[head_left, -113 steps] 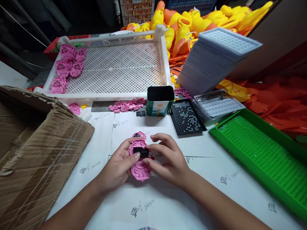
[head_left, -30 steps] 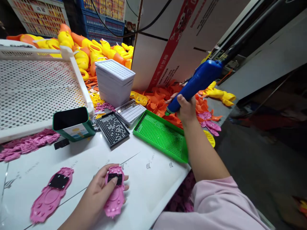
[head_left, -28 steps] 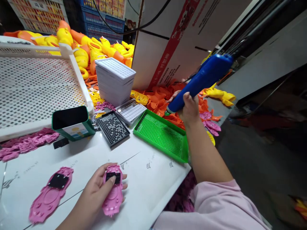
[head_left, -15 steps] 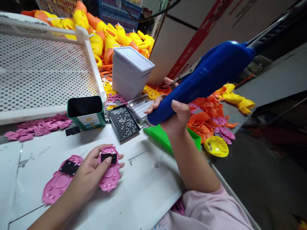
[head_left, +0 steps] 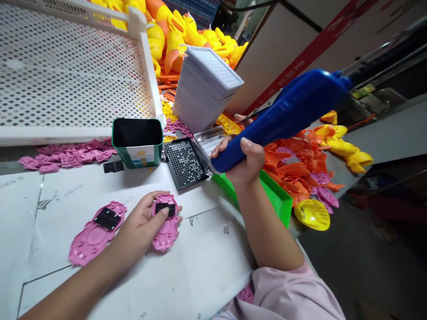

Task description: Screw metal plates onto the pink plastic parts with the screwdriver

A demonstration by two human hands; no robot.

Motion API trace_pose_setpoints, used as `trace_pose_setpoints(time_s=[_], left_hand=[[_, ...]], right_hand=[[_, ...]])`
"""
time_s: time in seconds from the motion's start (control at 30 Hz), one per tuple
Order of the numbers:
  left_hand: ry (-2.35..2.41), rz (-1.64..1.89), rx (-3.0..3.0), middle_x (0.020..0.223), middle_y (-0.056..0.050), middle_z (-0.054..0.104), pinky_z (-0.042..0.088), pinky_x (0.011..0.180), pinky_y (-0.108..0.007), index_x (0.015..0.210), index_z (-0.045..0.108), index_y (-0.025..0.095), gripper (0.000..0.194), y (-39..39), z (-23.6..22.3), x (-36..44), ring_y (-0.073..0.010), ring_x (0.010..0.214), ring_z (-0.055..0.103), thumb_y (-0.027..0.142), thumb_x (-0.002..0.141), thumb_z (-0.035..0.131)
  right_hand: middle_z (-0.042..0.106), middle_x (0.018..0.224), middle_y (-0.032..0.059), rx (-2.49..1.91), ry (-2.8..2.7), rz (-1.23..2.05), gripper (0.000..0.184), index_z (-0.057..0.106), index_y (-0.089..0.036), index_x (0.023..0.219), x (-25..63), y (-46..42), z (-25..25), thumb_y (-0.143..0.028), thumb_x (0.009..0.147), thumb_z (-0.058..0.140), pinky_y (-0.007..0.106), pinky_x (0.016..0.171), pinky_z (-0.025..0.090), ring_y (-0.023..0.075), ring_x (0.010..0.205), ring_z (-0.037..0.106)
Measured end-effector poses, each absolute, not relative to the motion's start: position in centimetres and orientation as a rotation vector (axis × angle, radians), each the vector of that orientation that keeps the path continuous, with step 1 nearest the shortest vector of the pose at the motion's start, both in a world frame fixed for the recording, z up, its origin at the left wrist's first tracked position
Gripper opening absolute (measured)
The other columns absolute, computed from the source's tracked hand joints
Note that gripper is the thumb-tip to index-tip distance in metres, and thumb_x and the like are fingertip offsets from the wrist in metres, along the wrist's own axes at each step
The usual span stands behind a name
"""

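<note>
Creased, pale pink short sleeve; bare right forearm, bare right hand.

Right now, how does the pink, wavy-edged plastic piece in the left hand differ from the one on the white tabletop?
The held piece is in the left hand; the table piece rests on the white tabletop. The held piece points nearly straight up the picture; the table piece slants rightward. The thumb partly covers the held piece's black block; the table piece's block is uncovered. Both are pink.
</note>
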State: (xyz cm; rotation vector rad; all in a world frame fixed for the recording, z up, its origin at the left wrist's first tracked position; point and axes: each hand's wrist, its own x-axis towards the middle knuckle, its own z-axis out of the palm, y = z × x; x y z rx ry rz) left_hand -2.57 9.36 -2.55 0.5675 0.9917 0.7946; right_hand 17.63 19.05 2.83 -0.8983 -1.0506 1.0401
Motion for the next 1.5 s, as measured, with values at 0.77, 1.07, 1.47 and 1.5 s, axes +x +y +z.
trace_pose_setpoints(time_s=[0.77,1.07,1.47,1.5], left_hand=[[1.032,0.766,0.543,0.095,-0.009,0.070,0.058,0.061,-0.033,0.109,0.048,0.019,0.060,9.5,-1.7,-2.3,-0.0235,0.080,0.070,0.046,0.065,0.079],[1.035,0.718,0.572,0.097,-0.010,0.069,0.056,0.068,-0.034,0.112,0.048,0.018,0.061,9.6,-1.6,-2.3,-0.0240,0.083,0.070,0.047,0.068,0.076],[1.053,0.710,0.878,0.101,-0.008,0.066,0.046,0.068,-0.025,0.110,0.053,0.016,0.033,9.7,-1.8,-2.5,-0.0178,0.087,0.062,0.038,0.086,0.057],[1.053,0.711,0.884,0.102,-0.008,0.066,0.046,0.070,-0.026,0.111,0.053,0.016,0.033,9.6,-1.8,-2.5,-0.0183,0.088,0.061,0.038,0.086,0.057]], right_hand=[[0.059,0.049,-0.0055,-0.799,-1.040,0.942,0.020,0.056,-0.025,0.075,17.9,18.9,2.8,-0.040,0.062,0.057,0.026,0.041,0.048,0.0154,0.041,0.059],[0.058,0.050,-0.0038,-0.712,-1.028,1.038,0.035,0.062,-0.026,0.095,16.9,16.7,5.9,-0.040,0.063,0.056,0.030,0.042,0.047,0.0167,0.042,0.055],[0.062,0.057,-0.0023,-0.700,-1.056,1.376,0.034,0.065,-0.033,0.095,13.9,13.4,6.5,-0.038,0.064,0.077,0.038,0.059,0.051,0.0185,0.052,0.058],[0.062,0.058,-0.0023,-0.680,-1.046,1.382,0.035,0.064,-0.033,0.096,13.8,13.4,6.2,-0.037,0.065,0.077,0.038,0.060,0.051,0.0185,0.053,0.059]])
